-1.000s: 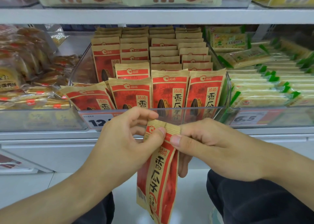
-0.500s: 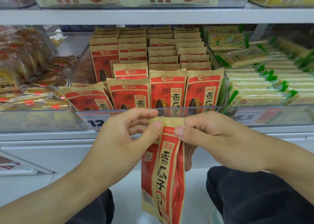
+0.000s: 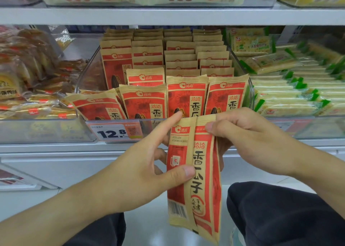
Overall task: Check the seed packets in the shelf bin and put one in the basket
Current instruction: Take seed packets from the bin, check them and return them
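A red and tan seed packet (image 3: 200,189) hangs upright in front of the shelf, turned edge-on so its back panel with a barcode shows. My left hand (image 3: 141,163) holds it, thumb across the packet's middle and index finger pointing up at the top edge. My right hand (image 3: 248,137) pinches the top right corner. Behind them, the clear shelf bin (image 3: 87,74) holds several rows of matching seed packets (image 3: 186,96). No basket is in view.
A price tag reading 12.8 (image 3: 113,132) sits on the bin's front. Green-trimmed cracker packs (image 3: 291,96) fill the bin to the right, wrapped pastries (image 3: 28,81) the one to the left. A shelf (image 3: 168,15) runs above. My dark-trousered knees (image 3: 280,214) are below.
The packet has been turned so more of its back shows. My left thumb slid down from the top edge to the packet's middle, and my left index finger straightened upward.
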The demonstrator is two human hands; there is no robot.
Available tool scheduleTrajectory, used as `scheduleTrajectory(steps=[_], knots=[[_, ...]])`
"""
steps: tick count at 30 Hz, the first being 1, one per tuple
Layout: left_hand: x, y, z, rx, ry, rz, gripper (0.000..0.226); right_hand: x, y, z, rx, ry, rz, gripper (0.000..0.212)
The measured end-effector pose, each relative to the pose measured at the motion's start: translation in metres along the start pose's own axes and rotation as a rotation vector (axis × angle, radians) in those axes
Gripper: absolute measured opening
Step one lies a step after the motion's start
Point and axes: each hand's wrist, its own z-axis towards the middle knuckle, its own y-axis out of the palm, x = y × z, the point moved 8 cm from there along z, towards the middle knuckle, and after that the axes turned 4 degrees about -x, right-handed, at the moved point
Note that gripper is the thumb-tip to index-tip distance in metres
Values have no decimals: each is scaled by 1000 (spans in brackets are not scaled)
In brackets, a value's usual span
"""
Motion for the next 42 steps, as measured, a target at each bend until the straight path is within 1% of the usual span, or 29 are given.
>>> scheduleTrajectory(steps=[4, 7, 9, 13, 17, 19, 22, 23, 26, 30, 33, 36, 42], knots=[[3, -2, -3, 29, 20, 54, 101, -3, -3, 0, 26, 34, 91, 41], [2, -3, -5, 32, 32, 56, 106, -3, 1, -1, 7, 78, 114, 24], [2, 1, -6, -2, 44, 58, 114, -1, 2, -1, 18, 103, 124, 13], [5, 13, -6, -72, 59, -25, 126, 2, -7, -2, 133, 133, 109, 16], [4, 22, -5, -125, 66, -88, 122, 2, -22, -5, 260, 96, 183, 16], [3, 23, -5, -121, 71, -103, 119, 1, -27, -6, 295, 53, 235, 17], [4, 20, -3, -81, 87, -115, 118, -5, -25, -6, 236, -4, 273, 40], [5, 19, -3, -68, 94, -119, 119, -6, -24, -6, 203, -21, 257, 42], [4, 13, -2, -8, 107, -128, 121, -10, -19, -7, 107, -88, 193, 37], [0, 9, 0, 29, 90, -104, 122, -8, -3, -7, -31, -82, 33, 56], [-4, 10, 2, 20, 73, -88, 123, -6, 2, -5, -42, -71, 69, 59], [-7, 12, 4, -2, 73, -100, 120, -7, 1, -5, -28, -74, 82, 56], [-8, 13, 5, -26, 73, -117, 119, -7, 1, -5, -18, -85, 53, 56]])
